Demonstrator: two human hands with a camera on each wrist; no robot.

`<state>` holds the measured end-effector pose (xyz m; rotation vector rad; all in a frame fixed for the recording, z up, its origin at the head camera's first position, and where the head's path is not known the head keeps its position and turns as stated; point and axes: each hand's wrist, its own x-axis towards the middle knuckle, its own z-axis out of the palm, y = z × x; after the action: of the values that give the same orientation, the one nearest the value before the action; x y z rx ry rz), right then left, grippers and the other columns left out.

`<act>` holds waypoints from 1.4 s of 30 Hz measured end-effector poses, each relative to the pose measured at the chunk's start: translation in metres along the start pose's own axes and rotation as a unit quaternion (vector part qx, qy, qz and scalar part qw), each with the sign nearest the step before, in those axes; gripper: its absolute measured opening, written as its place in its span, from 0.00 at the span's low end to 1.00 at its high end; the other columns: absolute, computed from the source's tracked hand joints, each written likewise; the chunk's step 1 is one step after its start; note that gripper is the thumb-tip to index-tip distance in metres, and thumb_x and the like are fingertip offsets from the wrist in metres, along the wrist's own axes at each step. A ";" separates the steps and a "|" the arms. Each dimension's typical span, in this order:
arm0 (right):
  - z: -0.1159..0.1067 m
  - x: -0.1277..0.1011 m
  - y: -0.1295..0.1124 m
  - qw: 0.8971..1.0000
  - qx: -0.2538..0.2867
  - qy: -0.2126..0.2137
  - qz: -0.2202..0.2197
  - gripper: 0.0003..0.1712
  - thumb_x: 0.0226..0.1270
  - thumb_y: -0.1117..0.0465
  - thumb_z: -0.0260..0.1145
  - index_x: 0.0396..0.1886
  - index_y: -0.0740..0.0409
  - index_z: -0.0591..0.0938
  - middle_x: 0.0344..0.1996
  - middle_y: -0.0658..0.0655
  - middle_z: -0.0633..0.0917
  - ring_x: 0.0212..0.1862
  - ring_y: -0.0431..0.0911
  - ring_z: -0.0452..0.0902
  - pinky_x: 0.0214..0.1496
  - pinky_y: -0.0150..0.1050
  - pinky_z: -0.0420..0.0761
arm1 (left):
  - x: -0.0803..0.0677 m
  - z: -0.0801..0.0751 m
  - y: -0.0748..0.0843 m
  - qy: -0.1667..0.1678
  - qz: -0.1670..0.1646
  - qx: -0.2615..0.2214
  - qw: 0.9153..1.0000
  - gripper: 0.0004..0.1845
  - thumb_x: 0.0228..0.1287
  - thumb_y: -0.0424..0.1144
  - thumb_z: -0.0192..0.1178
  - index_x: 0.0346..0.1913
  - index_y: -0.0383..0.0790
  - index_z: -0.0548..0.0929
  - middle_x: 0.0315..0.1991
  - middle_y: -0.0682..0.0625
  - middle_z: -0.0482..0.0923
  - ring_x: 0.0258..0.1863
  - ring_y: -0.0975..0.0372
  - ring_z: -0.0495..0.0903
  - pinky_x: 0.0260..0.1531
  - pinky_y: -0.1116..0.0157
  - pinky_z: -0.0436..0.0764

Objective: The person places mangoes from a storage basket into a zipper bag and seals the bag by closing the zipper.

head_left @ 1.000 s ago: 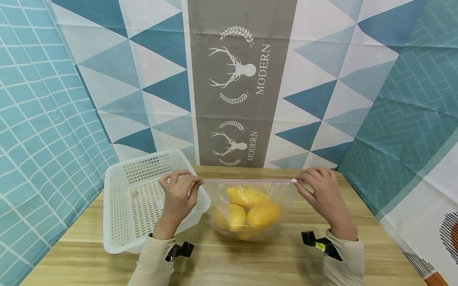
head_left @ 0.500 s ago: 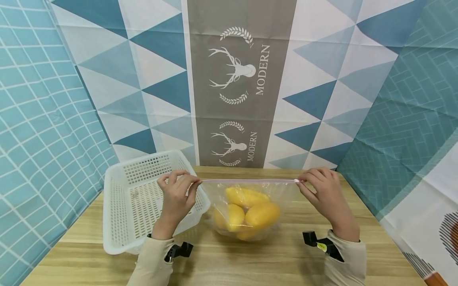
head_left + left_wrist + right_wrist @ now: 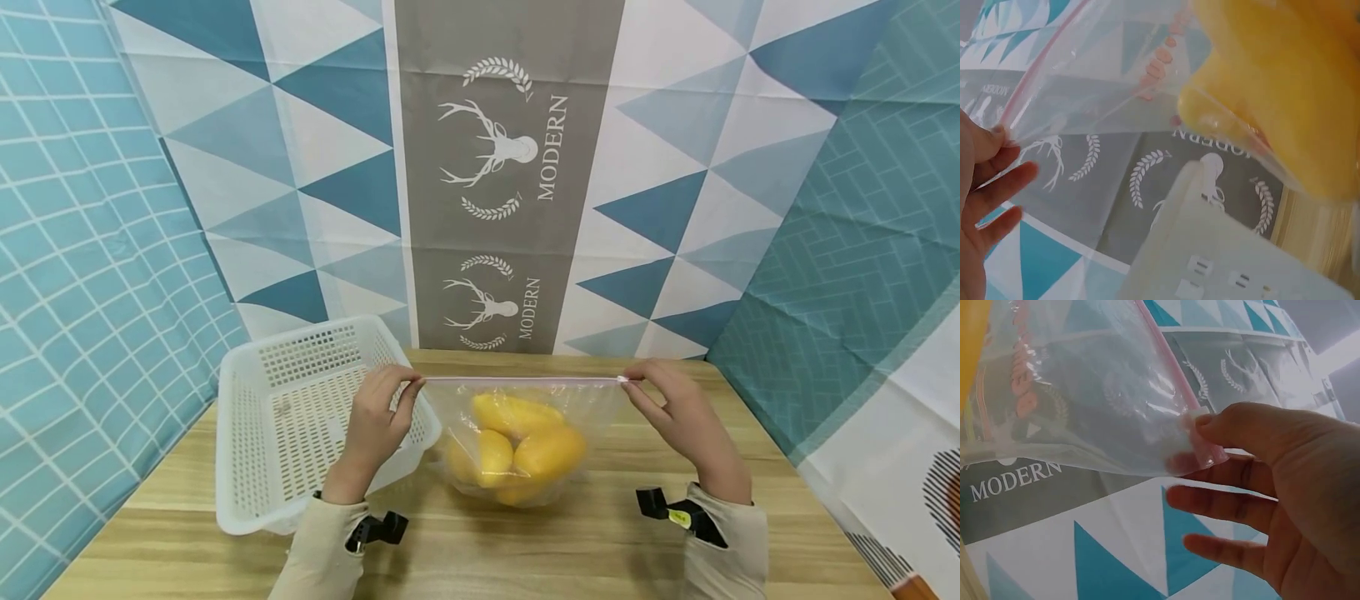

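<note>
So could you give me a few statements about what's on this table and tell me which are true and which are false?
1. Each hand pinches one top corner of the clear bag. True: the left hand holds the left corner, the right hand the right.
2. The bag holds yellow fruit. True.
3. The fruit lies in the white basket. False: it is inside the bag; no fruit shows in the basket.
4. The basket stands on the person's right side. False: it stands on their left, beside the bag.
5. The bag lies flat on the wooden table. False: its top edge is held up and stretched between the hands.
</note>
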<state>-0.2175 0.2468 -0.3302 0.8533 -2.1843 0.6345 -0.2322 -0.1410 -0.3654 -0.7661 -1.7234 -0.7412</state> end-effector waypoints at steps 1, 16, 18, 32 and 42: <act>0.000 -0.001 0.001 1.000 0.011 -0.004 0.012 0.14 0.57 0.77 0.69 0.42 0.62 0.84 0.37 0.55 0.86 0.40 0.51 0.81 0.39 0.38 0.79 | -0.001 0.000 0.000 -0.002 -0.009 -0.008 1.000 0.05 0.58 0.22 0.64 0.35 0.32 0.82 0.30 0.44 0.82 0.29 0.52 0.81 0.32 0.56 0.77; 0.016 -0.004 0.017 0.962 0.260 -0.027 0.084 0.09 0.71 0.79 0.53 0.47 0.72 0.76 0.32 0.54 0.82 0.36 0.36 0.80 0.42 0.25 0.78 | -0.007 0.011 0.010 -0.036 -0.214 -0.218 0.952 0.02 0.71 0.22 0.51 0.42 0.22 0.72 0.29 0.36 0.81 0.28 0.66 0.82 0.32 0.73 0.81; 0.018 -0.004 0.019 0.951 0.296 -0.031 0.084 0.08 0.72 0.79 0.51 0.47 0.74 0.74 0.31 0.53 0.81 0.37 0.37 0.80 0.45 0.26 0.79 | -0.007 0.010 0.011 -0.042 -0.238 -0.237 0.941 0.05 0.73 0.25 0.50 0.43 0.21 0.71 0.30 0.35 0.80 0.30 0.69 0.81 0.33 0.73 0.81; 0.003 -0.009 0.016 0.905 0.417 -0.052 0.068 0.15 0.73 0.80 0.47 0.47 0.64 0.76 0.35 0.47 0.85 0.38 0.37 0.84 0.40 0.31 0.82 | 0.005 -0.004 0.028 -0.079 -0.291 -0.273 0.913 0.04 0.76 0.27 0.47 0.45 0.28 0.71 0.32 0.41 0.82 0.28 0.68 0.83 0.28 0.67 0.83; -0.011 -0.017 0.024 0.839 0.531 -0.115 0.013 0.23 0.72 0.83 0.41 0.51 0.60 0.77 0.37 0.52 0.87 0.39 0.41 0.87 0.34 0.33 0.83 | 0.011 -0.011 0.028 -0.170 -0.323 -0.453 0.814 0.15 0.80 0.36 0.44 0.49 0.21 0.63 0.36 0.55 0.86 0.35 0.61 0.88 0.28 0.62 0.84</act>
<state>-0.2214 0.2765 -0.3407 1.4880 -1.9308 1.9245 -0.2067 -0.1311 -0.3491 -0.9670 -1.9346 -2.1022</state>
